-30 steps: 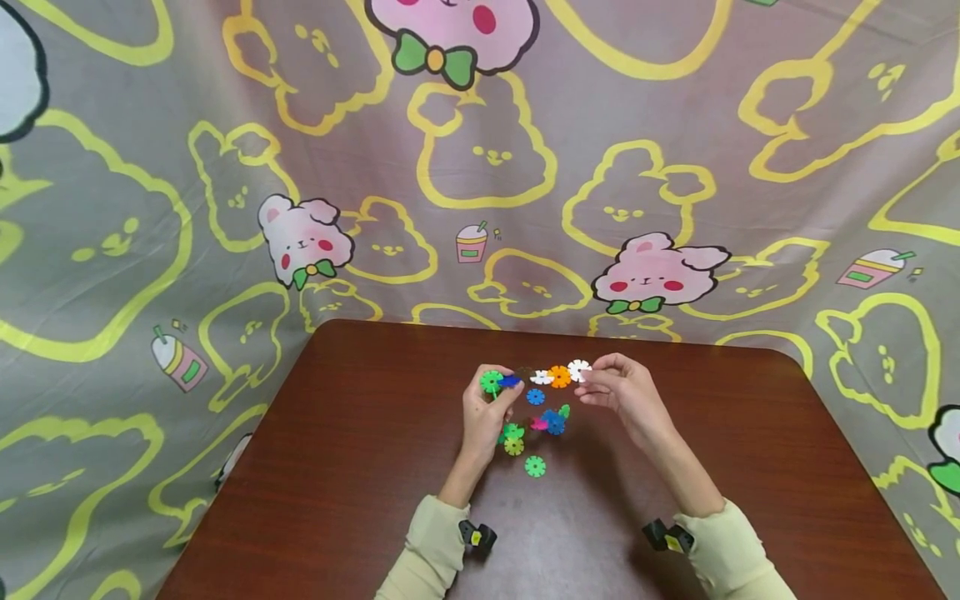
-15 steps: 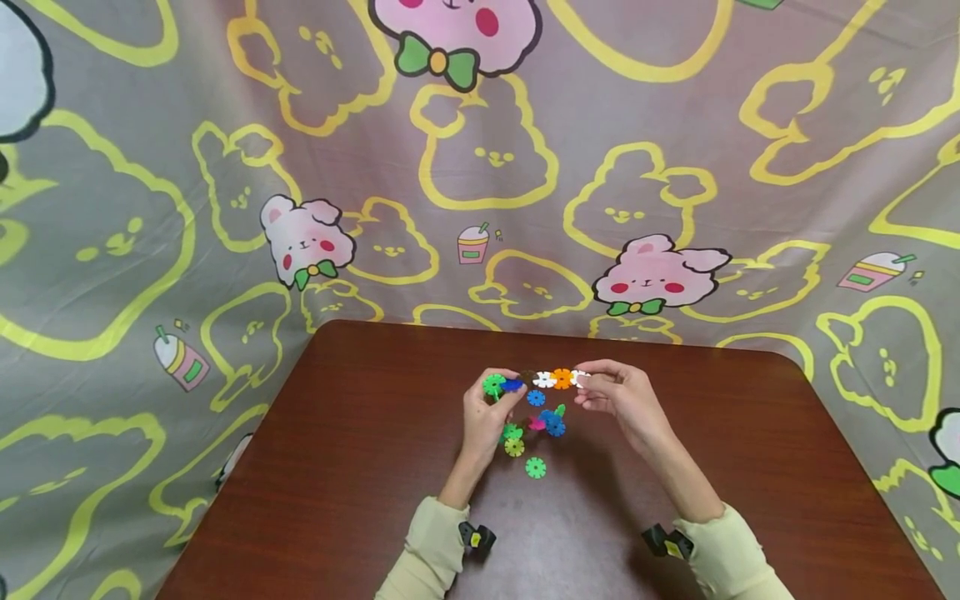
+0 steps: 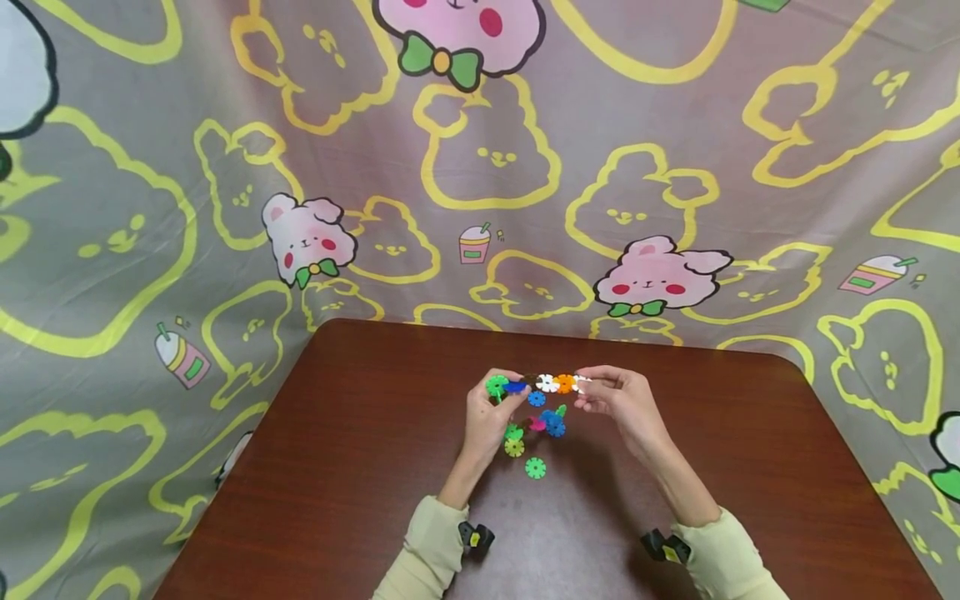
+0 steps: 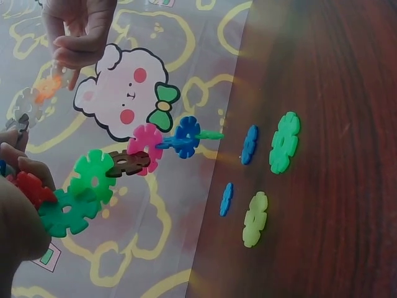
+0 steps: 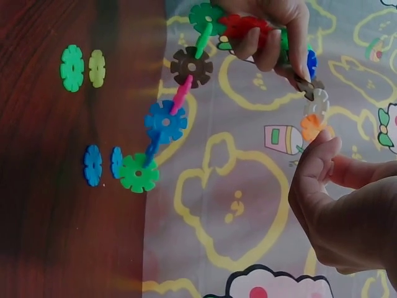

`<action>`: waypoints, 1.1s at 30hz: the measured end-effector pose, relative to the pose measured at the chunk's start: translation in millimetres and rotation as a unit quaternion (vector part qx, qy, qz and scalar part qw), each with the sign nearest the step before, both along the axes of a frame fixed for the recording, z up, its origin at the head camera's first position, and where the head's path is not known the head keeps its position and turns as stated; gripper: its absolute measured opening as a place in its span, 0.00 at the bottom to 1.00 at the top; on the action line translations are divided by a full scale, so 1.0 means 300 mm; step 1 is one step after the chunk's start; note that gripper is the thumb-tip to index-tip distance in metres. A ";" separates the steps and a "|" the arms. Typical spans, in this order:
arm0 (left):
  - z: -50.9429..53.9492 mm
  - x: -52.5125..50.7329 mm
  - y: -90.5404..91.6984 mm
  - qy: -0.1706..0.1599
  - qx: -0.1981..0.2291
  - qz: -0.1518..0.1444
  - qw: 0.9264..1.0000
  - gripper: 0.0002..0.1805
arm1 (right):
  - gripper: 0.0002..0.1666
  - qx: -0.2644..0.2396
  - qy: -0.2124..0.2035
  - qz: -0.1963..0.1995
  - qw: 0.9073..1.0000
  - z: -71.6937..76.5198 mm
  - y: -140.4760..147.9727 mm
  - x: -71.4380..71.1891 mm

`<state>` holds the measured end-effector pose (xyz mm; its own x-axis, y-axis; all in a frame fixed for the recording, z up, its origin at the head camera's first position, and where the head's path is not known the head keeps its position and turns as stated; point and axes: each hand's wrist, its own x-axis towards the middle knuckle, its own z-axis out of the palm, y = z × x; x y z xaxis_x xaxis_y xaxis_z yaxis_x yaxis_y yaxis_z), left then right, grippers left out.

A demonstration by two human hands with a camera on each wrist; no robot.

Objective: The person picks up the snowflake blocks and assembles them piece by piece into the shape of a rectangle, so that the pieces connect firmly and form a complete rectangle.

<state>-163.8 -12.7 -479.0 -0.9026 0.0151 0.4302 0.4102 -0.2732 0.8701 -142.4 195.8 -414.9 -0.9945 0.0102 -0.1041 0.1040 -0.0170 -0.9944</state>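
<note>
Up over the table, my left hand (image 3: 487, 421) grips a chain of notched plastic discs near its middle. Between its fingers and thumb show a green disc (image 3: 497, 386) and a dark blue disc (image 3: 514, 387); a red disc (image 5: 245, 28) appears in the right wrist view. One end dangles, with brown, pink (image 4: 146, 148), blue and green discs. Toward the right run a brown disc, a white disc (image 3: 547, 383) and an orange disc (image 3: 564, 383). My right hand (image 3: 626, 408) pinches the white end disc (image 3: 580, 384), mostly hidden by the fingers.
Loose discs lie on the brown table (image 3: 360, 467) below the chain: a green disc (image 3: 536, 468), a yellow-green disc (image 3: 513, 447) and two blue ones, one blue disc (image 4: 249, 144) larger-looking in the left wrist view. A patterned cloth (image 3: 390, 167) hangs behind the table.
My right hand's fingers have closed further over the white end disc, which showed almost whole a second ago. Both hands and the chain have come slightly lower in the head view.
</note>
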 end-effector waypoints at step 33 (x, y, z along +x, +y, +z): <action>-0.007 0.000 0.014 -0.011 0.010 -0.017 1.000 0.13 | 0.21 0.022 0.039 -0.017 0.999 0.003 -0.016 0.011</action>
<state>-163.7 -8.6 -481.0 -0.9111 0.0377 0.4104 0.3809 -0.3031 0.8735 -138.9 191.1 -414.1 -0.9986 0.0460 -0.0254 0.0266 0.0241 -0.9994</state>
